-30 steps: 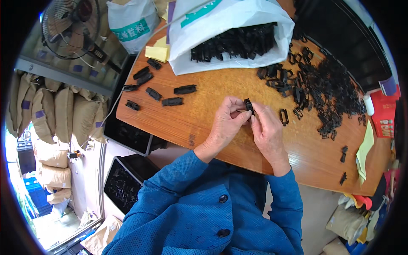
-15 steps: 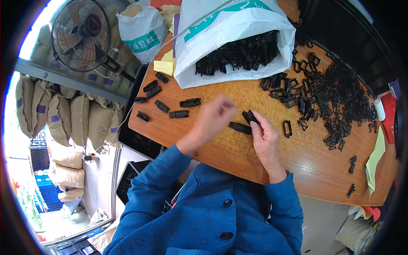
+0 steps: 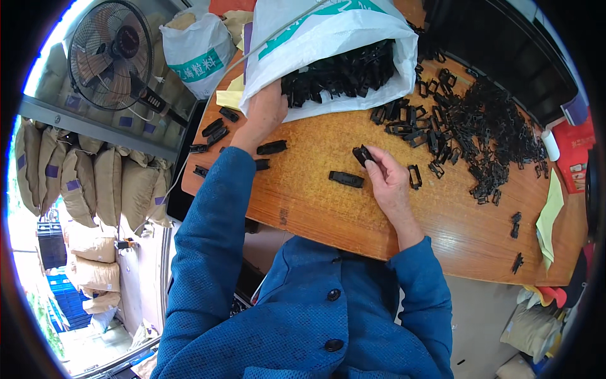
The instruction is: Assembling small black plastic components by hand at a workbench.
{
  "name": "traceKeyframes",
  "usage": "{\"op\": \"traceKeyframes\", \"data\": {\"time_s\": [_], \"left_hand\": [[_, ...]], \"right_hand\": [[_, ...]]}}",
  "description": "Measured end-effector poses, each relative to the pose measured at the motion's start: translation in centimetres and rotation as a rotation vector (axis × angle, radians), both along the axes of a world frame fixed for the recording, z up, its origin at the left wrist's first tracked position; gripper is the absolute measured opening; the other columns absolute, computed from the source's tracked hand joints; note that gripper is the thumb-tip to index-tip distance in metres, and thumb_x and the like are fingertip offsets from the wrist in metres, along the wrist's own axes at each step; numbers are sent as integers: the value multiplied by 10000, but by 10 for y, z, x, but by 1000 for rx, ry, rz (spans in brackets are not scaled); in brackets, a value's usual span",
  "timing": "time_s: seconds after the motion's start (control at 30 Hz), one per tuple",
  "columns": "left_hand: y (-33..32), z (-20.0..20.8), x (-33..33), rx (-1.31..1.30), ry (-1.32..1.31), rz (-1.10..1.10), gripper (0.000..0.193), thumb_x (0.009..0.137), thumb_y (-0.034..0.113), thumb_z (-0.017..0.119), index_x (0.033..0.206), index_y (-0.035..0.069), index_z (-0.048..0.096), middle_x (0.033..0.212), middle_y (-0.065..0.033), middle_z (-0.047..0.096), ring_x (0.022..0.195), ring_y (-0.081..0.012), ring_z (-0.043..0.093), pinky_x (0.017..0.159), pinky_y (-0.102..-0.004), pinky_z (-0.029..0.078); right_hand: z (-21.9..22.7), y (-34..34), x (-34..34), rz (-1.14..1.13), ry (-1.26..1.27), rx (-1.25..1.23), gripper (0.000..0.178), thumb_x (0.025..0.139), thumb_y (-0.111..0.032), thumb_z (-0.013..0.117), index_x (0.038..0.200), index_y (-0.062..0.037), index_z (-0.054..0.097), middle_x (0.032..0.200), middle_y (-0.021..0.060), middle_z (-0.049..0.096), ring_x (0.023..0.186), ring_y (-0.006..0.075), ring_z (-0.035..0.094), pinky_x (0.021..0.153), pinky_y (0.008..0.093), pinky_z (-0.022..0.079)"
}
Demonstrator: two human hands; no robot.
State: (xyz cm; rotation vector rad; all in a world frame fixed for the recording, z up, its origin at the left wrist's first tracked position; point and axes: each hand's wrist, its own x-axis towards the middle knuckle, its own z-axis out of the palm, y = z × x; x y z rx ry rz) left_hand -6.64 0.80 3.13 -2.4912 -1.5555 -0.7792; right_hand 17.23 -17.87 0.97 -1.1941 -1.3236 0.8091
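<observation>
Near the table's middle, my right hand (image 3: pixel 390 183) pinches a small black plastic part (image 3: pixel 362 155) between thumb and fingers. Just left of and below it, another elongated black part (image 3: pixel 346 179) lies flat on the wooden table (image 3: pixel 303 202). My left hand (image 3: pixel 266 110) is at the left side of the mouth of a white bag (image 3: pixel 315 60), beside the heap of black pieces (image 3: pixel 341 76) inside it. The bag's edge and the pieces partly hide its fingers, so their grip is unclear. Below that wrist lies a black part (image 3: pixel 271 147); my forearm covers some others.
Several black parts (image 3: pixel 216 131) lie at the table's left. A large pile of black frame-like pieces (image 3: pixel 499 132) spreads over the right side, with a single rectangular frame (image 3: pixel 414 177) by my right hand. Yellow paper (image 3: pixel 549 218) and a dark screen (image 3: pixel 499 50) stand farther right. A fan (image 3: pixel 113 54) is at left.
My left hand has moved up and left, from above the table's middle to the bag's mouth. My right hand still holds the black part. The whole view has shifted slightly.
</observation>
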Motion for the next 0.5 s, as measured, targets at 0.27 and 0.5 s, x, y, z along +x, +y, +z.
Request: {"op": "traceKeyframes", "data": {"time_s": [0.27, 0.5], "left_hand": [[-111, 12, 24, -813, -1061, -334, 471, 884, -36, 516, 1330, 48, 390, 979, -41, 517, 766, -97, 597, 656, -219, 525], [-164, 7, 51, -787, -1140, -441, 549, 858, -124, 513, 1344, 80, 358, 1032, -75, 513, 832, -137, 620, 734, -259, 552]], "right_hand": [[23, -14, -16, 152, 471, -375, 283, 919, -100, 580, 1182, 3, 557, 919, 53, 658, 689, 97, 628, 563, 190, 470], [33, -25, -25, 253, 530, -408, 273, 918, -107, 585, 1166, 4, 561, 901, 72, 672, 667, 103, 628, 560, 203, 501]]}}
